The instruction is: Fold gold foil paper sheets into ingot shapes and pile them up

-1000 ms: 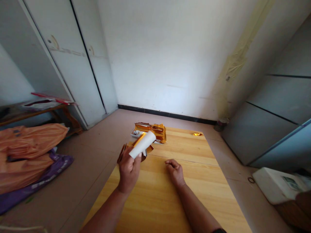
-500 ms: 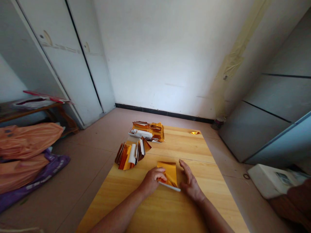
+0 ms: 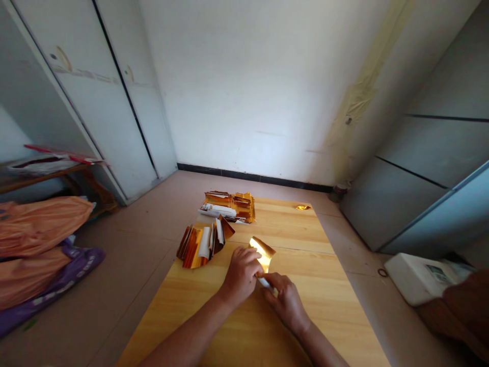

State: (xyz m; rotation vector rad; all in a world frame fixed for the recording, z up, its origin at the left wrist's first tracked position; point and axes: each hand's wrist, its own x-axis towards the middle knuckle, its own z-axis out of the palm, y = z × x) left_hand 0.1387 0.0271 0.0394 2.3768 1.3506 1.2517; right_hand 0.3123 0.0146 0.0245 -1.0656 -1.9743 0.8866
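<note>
A sheet of gold foil paper [image 3: 263,255] lies on the wooden table [image 3: 214,311] in front of me, its far edge curled up and catching light. The near edge is bent over and shows its white underside. My left hand [image 3: 242,272] is closed on the left part of the sheet, fingers over its top. With thumb and fingers, my right hand [image 3: 284,298] pinches the white near edge at the right. Both hands nearly meet, and the fingers partly hide the fold.
Curled gold and white papers [image 3: 202,244] sit at the table's left edge. Behind them is a larger stack of gold papers [image 3: 229,206]. A small gold folded piece [image 3: 303,207] rests at the far right corner. A white box [image 3: 416,278] stands on the floor to the right.
My right hand has moved left from beside the sheet and taken hold of its near edge. My left hand has shifted further over the sheet, which has turned and curled at its far side.
</note>
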